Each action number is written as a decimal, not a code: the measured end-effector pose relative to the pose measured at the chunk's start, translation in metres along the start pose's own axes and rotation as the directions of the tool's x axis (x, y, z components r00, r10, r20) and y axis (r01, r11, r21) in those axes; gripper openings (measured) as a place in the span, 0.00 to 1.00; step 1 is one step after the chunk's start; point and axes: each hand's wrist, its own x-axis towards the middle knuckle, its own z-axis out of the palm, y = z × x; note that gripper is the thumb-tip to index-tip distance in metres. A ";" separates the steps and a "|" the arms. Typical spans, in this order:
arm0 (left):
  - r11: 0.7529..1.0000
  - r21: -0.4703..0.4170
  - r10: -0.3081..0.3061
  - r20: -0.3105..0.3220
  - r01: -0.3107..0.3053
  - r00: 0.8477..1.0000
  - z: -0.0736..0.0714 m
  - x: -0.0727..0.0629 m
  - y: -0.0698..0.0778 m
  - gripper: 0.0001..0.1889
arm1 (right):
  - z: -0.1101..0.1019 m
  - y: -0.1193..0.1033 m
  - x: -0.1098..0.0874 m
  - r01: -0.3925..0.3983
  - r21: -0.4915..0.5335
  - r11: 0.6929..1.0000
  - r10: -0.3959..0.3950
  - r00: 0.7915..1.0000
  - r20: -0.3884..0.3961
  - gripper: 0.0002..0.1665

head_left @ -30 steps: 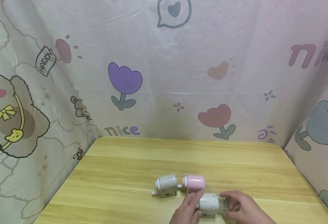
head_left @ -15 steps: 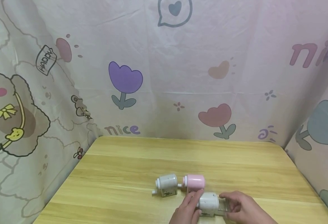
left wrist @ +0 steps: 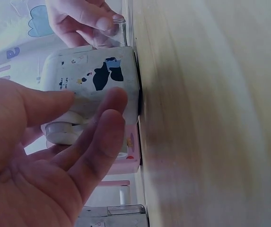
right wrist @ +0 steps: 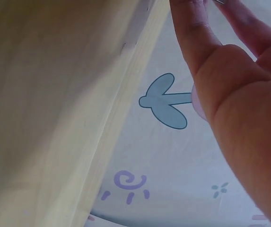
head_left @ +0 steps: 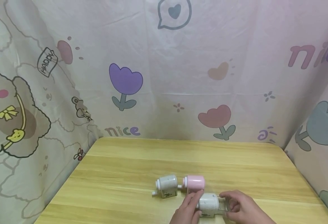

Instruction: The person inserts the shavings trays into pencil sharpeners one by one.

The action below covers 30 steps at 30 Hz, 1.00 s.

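A white hand-crank pencil sharpener (head_left: 208, 201) stands near the table's front, with dark printed figures on its side in the left wrist view. My left hand (head_left: 187, 208) holds its crank end between thumb and fingers. At the other end, my right hand (head_left: 243, 207) pinches a clear plastic drawer (left wrist: 118, 34) that sticks out from the body. The fingers hide part of the drawer, and its contents cannot be made out. In the right wrist view, the right hand (right wrist: 249, 99) shows, but its fingertips are mostly cut off.
Just behind the hands stands a pink sharpener (head_left: 195, 182), partly covered by the left hand. A grey-white sharpener (head_left: 167, 185) is to its left, crank outward. The wooden table (head_left: 119, 165) meets a printed cloth backdrop (head_left: 164, 62) at back and sides.
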 end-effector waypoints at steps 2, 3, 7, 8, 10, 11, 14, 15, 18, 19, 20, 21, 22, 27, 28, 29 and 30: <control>0.998 -0.066 -0.012 0.015 0.013 1.000 0.000 0.000 0.000 0.32 | 0.000 0.001 0.000 0.004 0.004 1.000 -0.004 1.000 0.004 0.30; 0.995 -0.101 -0.016 0.022 0.018 1.000 0.000 -0.001 -0.001 0.32 | 0.000 0.001 0.000 0.009 0.006 1.000 -0.009 1.000 0.007 0.31; 0.987 -0.159 0.002 0.027 0.003 1.000 -0.001 -0.001 -0.002 0.33 | 0.002 0.001 0.000 0.035 0.027 0.999 -0.036 0.999 0.015 0.31; 0.992 -0.128 0.018 0.017 -0.016 1.000 -0.001 -0.001 -0.003 0.33 | 0.003 0.001 0.000 0.036 0.040 0.999 -0.037 0.999 0.019 0.31; 0.997 -0.063 0.040 -0.001 -0.040 0.999 -0.001 0.000 -0.003 0.31 | 0.005 -0.001 0.001 0.032 0.070 0.997 -0.034 0.999 0.024 0.32; 0.998 -0.026 0.052 -0.011 -0.052 0.999 -0.001 0.000 -0.003 0.31 | 0.007 -0.002 0.002 0.030 0.081 0.996 -0.032 0.999 0.026 0.31; 0.999 0.011 0.053 -0.012 -0.053 0.999 -0.001 0.001 -0.003 0.30 | 0.011 -0.005 0.005 -0.002 0.118 0.993 -0.002 0.999 0.036 0.33; 0.999 0.008 0.048 -0.009 -0.048 0.999 -0.001 0.001 -0.003 0.30 | 0.013 -0.006 0.006 -0.009 0.123 0.992 0.004 0.999 0.035 0.33; 0.999 0.003 0.042 -0.004 -0.042 0.999 0.000 0.001 -0.003 0.30 | 0.015 -0.007 0.007 -0.027 0.141 0.990 0.021 0.999 0.042 0.34; 0.999 0.000 0.039 -0.003 -0.039 0.999 0.000 0.001 -0.003 0.30 | 0.015 -0.007 0.007 -0.028 0.148 0.989 0.022 0.999 0.044 0.34; 0.999 0.000 0.038 -0.003 -0.038 0.999 0.000 0.001 -0.003 0.30 | 0.015 -0.007 0.007 -0.034 0.153 0.988 0.027 0.999 0.046 0.34; 0.999 0.000 0.039 -0.004 -0.039 0.999 0.000 0.001 -0.003 0.30 | 0.015 -0.007 0.007 -0.035 0.155 0.987 0.028 0.999 0.045 0.35; 0.999 0.000 0.040 -0.006 -0.040 0.999 0.000 0.001 -0.003 0.30 | 0.016 -0.007 0.006 -0.028 0.152 0.988 0.022 0.999 0.042 0.35; 0.998 0.014 0.058 -0.022 -0.057 0.998 0.001 0.001 -0.003 0.30 | 0.018 -0.007 0.007 0.041 0.120 0.992 -0.042 0.999 0.006 0.37; 0.998 0.019 0.058 -0.023 -0.058 0.998 0.001 0.001 -0.003 0.30 | 0.019 -0.007 0.007 0.058 0.110 0.992 -0.058 0.998 -0.002 0.37; 0.998 0.022 0.057 -0.024 -0.057 0.998 0.002 0.002 -0.003 0.30 | 0.019 -0.007 0.007 0.067 0.103 0.992 -0.067 0.998 -0.007 0.38; 0.998 0.023 0.055 -0.024 -0.055 0.998 0.002 0.002 -0.003 0.30 | 0.020 -0.008 0.008 0.075 0.093 0.993 -0.074 0.997 -0.012 0.38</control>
